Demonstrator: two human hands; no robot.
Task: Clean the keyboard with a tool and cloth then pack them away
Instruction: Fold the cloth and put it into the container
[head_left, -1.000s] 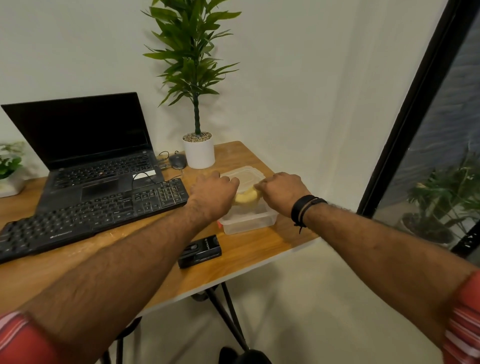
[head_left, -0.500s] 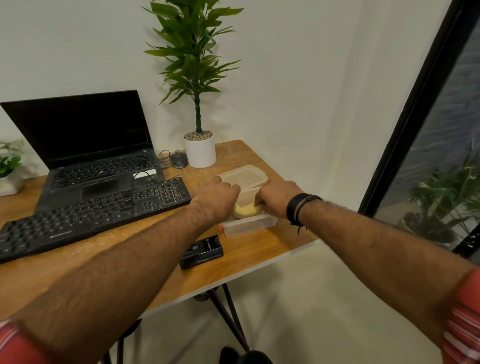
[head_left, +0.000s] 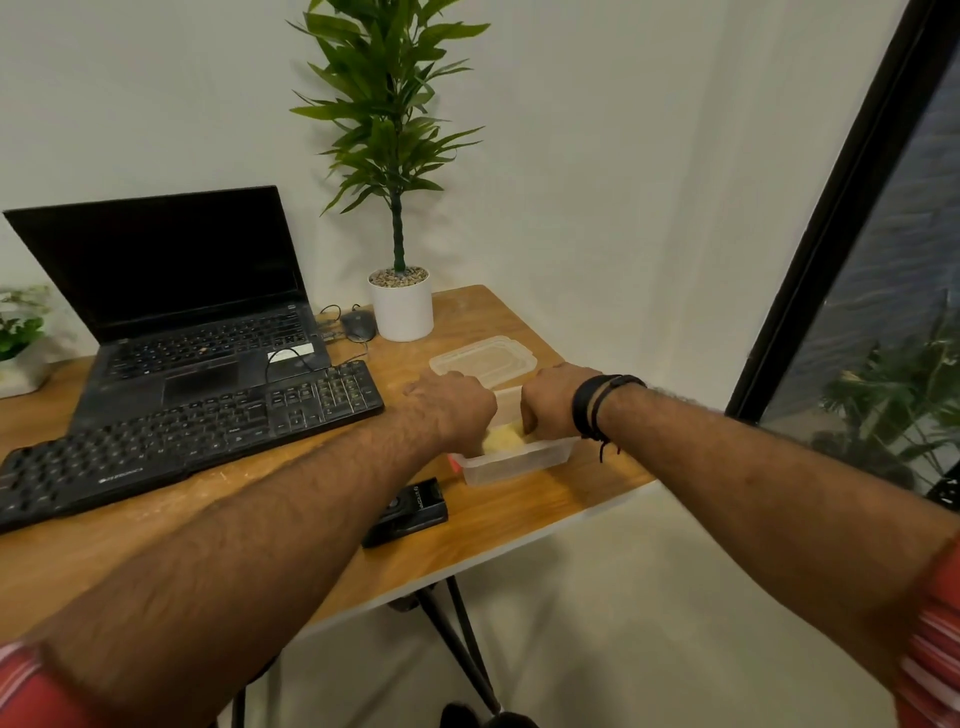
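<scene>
Both hands sit in the clear box (head_left: 519, 457) at the table's (head_left: 545, 499) right edge; left hand (head_left: 452, 410) and right hand (head_left: 550, 400) curl down over the yellow cloth (head_left: 501, 441), actual grip hidden; lid (head_left: 483, 358) lies off behind; keyboard (head_left: 197, 431) untouched; tool not identifiable; looks like packing stage, lid left to fit.

soft, even indoor light; faint shadows under the worktop (head_left: 519, 525); wide-angle bending at the edges; forearms and sleeves slightly blurred.
</scene>
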